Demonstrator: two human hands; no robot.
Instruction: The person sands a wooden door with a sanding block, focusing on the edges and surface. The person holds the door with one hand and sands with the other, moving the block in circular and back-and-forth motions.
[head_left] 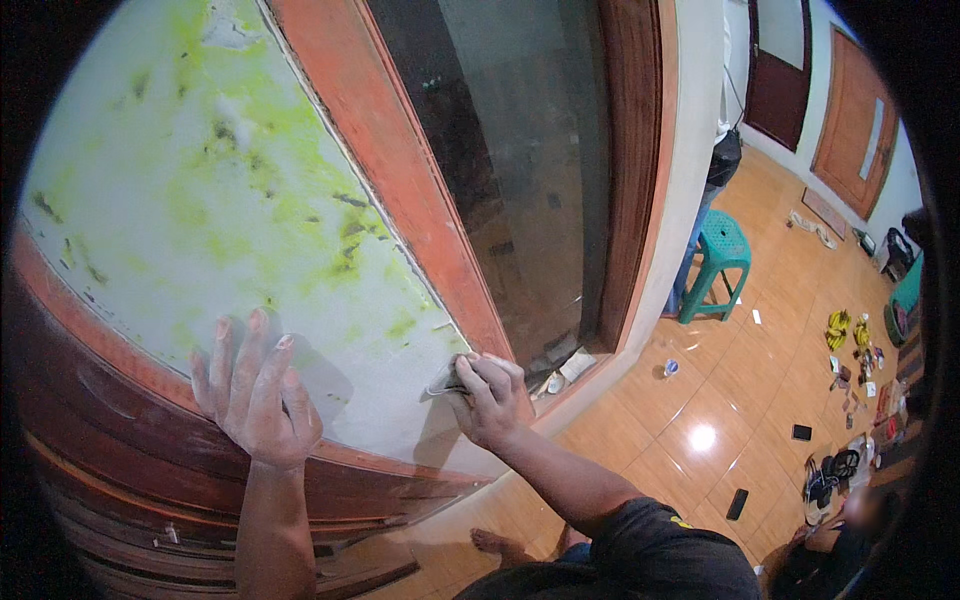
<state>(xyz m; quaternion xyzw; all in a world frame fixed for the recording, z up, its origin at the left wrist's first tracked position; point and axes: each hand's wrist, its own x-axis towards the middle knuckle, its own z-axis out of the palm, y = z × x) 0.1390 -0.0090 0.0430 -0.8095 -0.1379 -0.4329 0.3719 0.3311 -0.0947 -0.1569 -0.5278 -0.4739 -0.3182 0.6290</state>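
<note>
My right hand point(490, 400) pinches a folded grey piece of sandpaper point(443, 379) against the lower right corner of the wall panel point(270, 220), beside the orange-red frame point(410, 140). The panel is whitish with yellow-green patches, dark scuffs and a chipped spot near the top. Lower on the panel, my left hand point(262, 400) is raised with its fingers stretched upward, holding nothing; whether it touches the surface I cannot tell. White dust coats the fingers of both hands.
A dark glass window point(520, 170) has scraps on its sill point(570, 372). Brown wooden slats point(130, 450) run below the panel. On the tiled floor stand a green stool point(718, 255), a small cup point(671, 368), phones point(737, 503) and bananas point(838, 328). Another person point(835, 550) sits at lower right.
</note>
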